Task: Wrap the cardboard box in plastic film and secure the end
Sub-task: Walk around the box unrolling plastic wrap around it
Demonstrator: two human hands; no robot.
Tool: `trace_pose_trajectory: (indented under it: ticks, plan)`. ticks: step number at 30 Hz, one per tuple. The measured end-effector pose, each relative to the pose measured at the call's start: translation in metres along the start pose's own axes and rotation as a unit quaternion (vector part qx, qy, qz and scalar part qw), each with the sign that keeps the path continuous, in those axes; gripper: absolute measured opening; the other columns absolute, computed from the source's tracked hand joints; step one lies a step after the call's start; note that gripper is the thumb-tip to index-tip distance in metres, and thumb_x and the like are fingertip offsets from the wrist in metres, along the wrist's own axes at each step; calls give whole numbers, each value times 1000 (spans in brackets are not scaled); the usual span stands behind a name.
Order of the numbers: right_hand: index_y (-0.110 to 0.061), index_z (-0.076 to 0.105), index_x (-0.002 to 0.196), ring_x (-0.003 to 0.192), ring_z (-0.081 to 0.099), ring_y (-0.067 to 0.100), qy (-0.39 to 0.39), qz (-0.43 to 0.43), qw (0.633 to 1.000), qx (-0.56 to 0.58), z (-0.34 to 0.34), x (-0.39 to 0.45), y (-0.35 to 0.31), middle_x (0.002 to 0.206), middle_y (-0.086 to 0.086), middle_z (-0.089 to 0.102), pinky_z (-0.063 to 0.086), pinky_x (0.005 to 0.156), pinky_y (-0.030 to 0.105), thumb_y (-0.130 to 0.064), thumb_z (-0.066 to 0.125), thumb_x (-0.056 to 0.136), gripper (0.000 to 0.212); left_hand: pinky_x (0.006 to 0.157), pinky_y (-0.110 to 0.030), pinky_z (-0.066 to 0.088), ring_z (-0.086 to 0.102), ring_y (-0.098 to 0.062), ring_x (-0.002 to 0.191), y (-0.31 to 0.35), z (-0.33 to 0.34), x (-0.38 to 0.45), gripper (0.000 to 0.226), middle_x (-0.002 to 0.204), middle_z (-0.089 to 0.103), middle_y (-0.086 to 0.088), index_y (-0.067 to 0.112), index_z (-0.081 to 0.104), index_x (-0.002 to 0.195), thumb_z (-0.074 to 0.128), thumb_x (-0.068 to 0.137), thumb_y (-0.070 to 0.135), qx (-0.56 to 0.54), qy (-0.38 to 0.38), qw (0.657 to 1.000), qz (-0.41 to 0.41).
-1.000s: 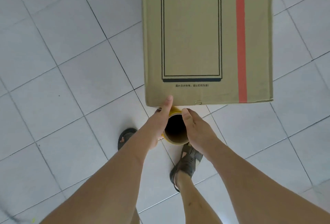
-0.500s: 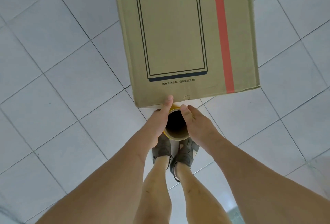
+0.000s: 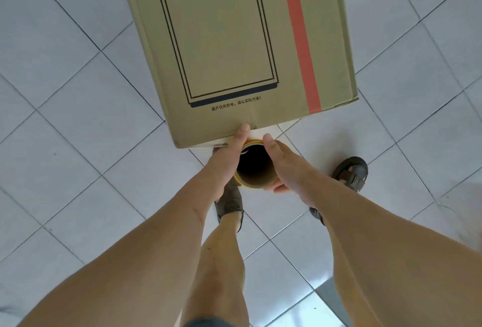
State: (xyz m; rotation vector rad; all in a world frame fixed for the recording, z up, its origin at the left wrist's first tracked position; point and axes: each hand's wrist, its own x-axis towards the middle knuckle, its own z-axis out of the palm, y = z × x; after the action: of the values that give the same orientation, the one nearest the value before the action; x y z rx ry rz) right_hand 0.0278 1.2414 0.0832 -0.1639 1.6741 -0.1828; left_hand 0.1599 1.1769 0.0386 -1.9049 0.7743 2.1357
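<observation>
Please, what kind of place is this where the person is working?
Probably indoors, maybe a home or small storeroom; I cannot tell which. The floor is pale square tiles with dark joints, a large cardboard box stands on it, and the person wears open sandals.
</observation>
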Motion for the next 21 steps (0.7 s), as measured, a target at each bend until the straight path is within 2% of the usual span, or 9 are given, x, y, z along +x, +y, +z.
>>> trace_pose_trajectory:
  ticks: [2,4,7,9,11,13,15,18,21]
  plan:
    - [-40,44,137,86,74,21,-23,-5,999,39,-2,-1,3,122,-1,63,57,88,42,-78,17,91,65,123,-55,43,62,-25,136,4,4,0,130,142,71,0,31,61,146,59,43,110,-7,10,1000,9]
    - [-38,48,130,85,74,23,-13,-24,999,42,-9,-2,0,118,0,63,57,88,42,-73,17,94,60,118,-58,48,68,-29,131,3,8,2,124,134,77,-4,31,68,139,61,44,110,-34,-8,999,-1]
    - [-30,46,135,100,66,30,3,-66,996,-64,-23,-5,-3,126,3,56,54,89,42,-58,16,102,52,118,-58,50,71,-30,131,2,22,-5,108,135,78,-7,27,70,141,49,69,105,-60,-44,997,4]
    - [-23,43,143,110,62,35,9,-88,988,-124,-34,-5,1,139,8,52,48,99,46,-55,15,104,57,113,-52,54,72,-28,130,0,31,-6,104,135,78,-8,25,65,147,37,81,101,-77,-60,995,-13]
    - [-23,44,143,104,66,32,17,-86,989,-116,-43,-1,9,139,9,54,45,102,47,-60,15,101,62,110,-48,56,73,-26,129,-2,39,-3,118,135,78,-7,25,64,148,42,67,108,-78,-59,995,-24]
    - [-28,39,148,86,73,25,2,-56,997,-55,-47,3,17,140,3,53,51,98,44,-69,18,96,69,108,-42,53,71,-20,127,-2,48,1,133,137,77,-3,27,65,144,48,47,116,-50,3,999,-17]
    - [-34,38,147,78,75,21,-16,-19,999,22,-49,4,23,137,-1,54,56,92,42,-75,21,92,71,106,-39,53,68,-17,125,0,57,4,133,138,74,0,27,64,143,46,43,113,-27,73,997,7]
    - [-32,49,133,84,74,24,-12,-26,999,47,-56,4,24,125,3,60,56,92,44,-71,21,95,61,118,-47,50,71,-25,125,5,68,0,118,127,80,-4,21,73,132,53,57,110,-47,58,997,10]
    - [-24,47,140,93,71,28,11,-71,997,-28,-70,3,23,130,6,58,49,99,48,-64,17,99,64,114,-48,54,75,-27,124,6,77,-5,105,126,82,-9,18,74,136,40,78,99,-57,6,998,3]
